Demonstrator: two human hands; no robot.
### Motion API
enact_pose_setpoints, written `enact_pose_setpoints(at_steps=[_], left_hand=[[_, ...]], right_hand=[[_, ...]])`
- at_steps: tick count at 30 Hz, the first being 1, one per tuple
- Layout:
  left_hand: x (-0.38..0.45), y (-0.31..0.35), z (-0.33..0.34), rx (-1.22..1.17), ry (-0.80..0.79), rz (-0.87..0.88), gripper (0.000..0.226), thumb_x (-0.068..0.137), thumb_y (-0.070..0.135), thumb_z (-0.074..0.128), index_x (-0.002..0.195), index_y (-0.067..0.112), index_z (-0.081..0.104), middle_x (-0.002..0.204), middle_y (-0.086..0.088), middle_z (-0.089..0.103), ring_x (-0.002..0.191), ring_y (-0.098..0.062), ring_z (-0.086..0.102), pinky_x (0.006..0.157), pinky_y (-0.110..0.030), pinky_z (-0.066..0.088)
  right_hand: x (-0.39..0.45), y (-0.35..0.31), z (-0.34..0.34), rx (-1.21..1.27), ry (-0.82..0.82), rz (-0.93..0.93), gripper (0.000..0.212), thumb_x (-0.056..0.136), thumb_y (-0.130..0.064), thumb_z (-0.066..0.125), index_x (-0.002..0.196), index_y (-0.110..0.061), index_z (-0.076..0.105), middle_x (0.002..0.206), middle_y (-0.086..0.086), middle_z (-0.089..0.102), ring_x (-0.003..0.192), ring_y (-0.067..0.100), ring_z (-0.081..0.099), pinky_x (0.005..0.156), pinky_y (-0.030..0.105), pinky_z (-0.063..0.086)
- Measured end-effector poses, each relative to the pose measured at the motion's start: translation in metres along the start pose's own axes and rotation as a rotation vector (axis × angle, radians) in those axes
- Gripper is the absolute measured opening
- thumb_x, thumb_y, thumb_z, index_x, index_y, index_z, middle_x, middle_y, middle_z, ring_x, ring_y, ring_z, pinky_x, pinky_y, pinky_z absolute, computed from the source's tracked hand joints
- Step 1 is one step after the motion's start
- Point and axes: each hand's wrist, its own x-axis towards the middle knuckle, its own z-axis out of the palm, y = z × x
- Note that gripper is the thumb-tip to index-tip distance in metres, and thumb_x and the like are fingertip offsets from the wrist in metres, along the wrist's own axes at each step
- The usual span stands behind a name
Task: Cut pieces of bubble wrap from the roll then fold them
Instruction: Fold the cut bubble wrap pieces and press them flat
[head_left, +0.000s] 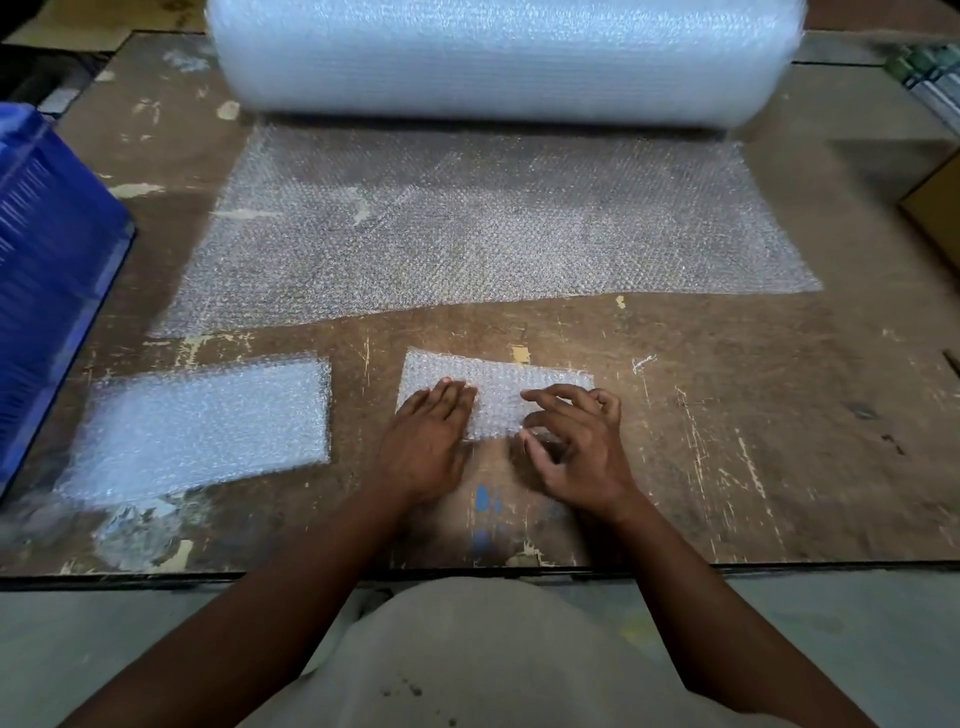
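We've got the small bubble wrap piece lying near the front edge of the table, about midway along it. Our left hand rests flat on its left part, fingers straight and together. Our right hand sits at its right end with fingers curled, pinching the near edge between thumb and fingertips. A folded stack lies toward the front left corner. The roll sits along the back edge, its loose sheet spread out in front. A blue crate is at the left edge.

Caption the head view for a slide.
Both hands fold a cut piece beside a folded stack, roll behind.
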Motion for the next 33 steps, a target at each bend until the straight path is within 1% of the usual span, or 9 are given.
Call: enact_pose_setpoints(at_steps=[3,5,8,10,13,16,21,26,33], left_hand=[[0.000,0.000,-0.014,-0.023,-0.035,0.014,0.086,0.091,0.032,-0.012,0.172,0.020,0.015,0.179,-0.007,0.016,0.165,-0.020,0.012,0.132,-0.035,0.006],[-0.004,-0.002,-0.017,-0.033,0.008,0.039,0.089,0.089,0.029,-0.011,0.171,0.018,0.023,0.177,-0.009,0.024,0.164,-0.023,0.020,0.132,-0.037,0.012],[-0.009,-0.010,-0.019,-0.019,0.093,0.087,0.071,0.096,0.008,0.020,0.163,0.012,0.043,0.167,-0.015,0.044,0.157,-0.031,0.039,0.128,-0.046,0.029],[-0.012,-0.020,-0.022,-0.007,0.144,0.121,0.071,0.091,0.005,0.022,0.154,0.008,0.056,0.156,-0.018,0.057,0.148,-0.036,0.051,0.120,-0.051,0.041],[-0.021,-0.041,-0.032,0.028,0.192,0.145,0.067,0.091,-0.001,0.031,0.151,0.006,0.058,0.153,-0.019,0.059,0.145,-0.040,0.053,0.117,-0.053,0.044],[-0.035,-0.066,-0.048,0.077,0.299,0.145,0.064,0.088,-0.004,0.033,0.145,0.002,0.063,0.146,-0.022,0.064,0.137,-0.043,0.060,0.110,-0.056,0.050],[-0.062,-0.128,-0.075,0.124,0.407,0.066,0.071,0.084,-0.017,0.039,0.149,0.004,0.058,0.153,-0.020,0.059,0.147,-0.040,0.051,0.113,-0.053,0.046],[-0.098,-0.192,-0.109,0.203,0.472,-0.022,0.078,0.083,-0.021,0.037,0.154,0.006,0.052,0.159,-0.016,0.053,0.155,-0.035,0.040,0.116,-0.051,0.041],[-0.158,-0.244,-0.107,0.241,0.515,-0.114,0.074,0.087,-0.010,0.024,0.153,0.003,0.053,0.160,-0.020,0.051,0.154,-0.040,0.040,0.118,-0.057,0.039]], right_hand=[[-0.002,-0.007,-0.003,-0.123,-0.163,0.061,0.053,0.086,-0.052,0.077,0.126,-0.019,0.067,0.136,-0.004,0.069,0.137,0.022,0.055,0.108,0.050,0.040],[-0.004,-0.010,-0.002,-0.193,-0.264,0.077,0.072,0.084,-0.054,0.079,0.141,-0.015,0.060,0.141,0.003,0.067,0.136,0.026,0.058,0.110,0.045,0.043],[-0.004,-0.013,0.002,-0.181,-0.246,0.083,0.071,0.071,-0.020,0.091,0.137,-0.009,0.067,0.135,0.012,0.072,0.117,0.030,0.072,0.101,0.041,0.054],[-0.002,-0.020,0.004,-0.139,-0.199,0.089,0.066,0.067,-0.008,0.093,0.130,-0.008,0.073,0.128,0.012,0.075,0.108,0.029,0.076,0.095,0.041,0.058],[0.006,-0.040,0.013,-0.112,-0.152,0.081,0.056,0.074,-0.006,0.084,0.129,-0.008,0.075,0.129,0.011,0.075,0.108,0.030,0.077,0.085,0.047,0.064],[0.023,-0.062,0.024,-0.088,-0.086,0.038,0.051,0.081,-0.016,0.056,0.127,-0.008,0.076,0.128,0.011,0.076,0.106,0.030,0.078,0.077,0.046,0.065],[0.070,-0.107,0.056,-0.077,-0.002,-0.052,0.053,0.078,0.002,0.060,0.128,-0.008,0.075,0.129,0.011,0.075,0.110,0.029,0.077,0.074,0.041,0.065],[0.120,-0.159,0.090,-0.071,0.070,-0.216,0.049,0.084,0.000,0.056,0.127,-0.009,0.076,0.128,0.011,0.076,0.113,0.028,0.076,0.078,0.036,0.063],[0.137,-0.212,0.132,-0.057,0.197,-0.409,0.052,0.082,0.021,0.061,0.125,-0.004,0.076,0.130,0.014,0.075,0.121,0.032,0.072,0.100,0.043,0.059]])
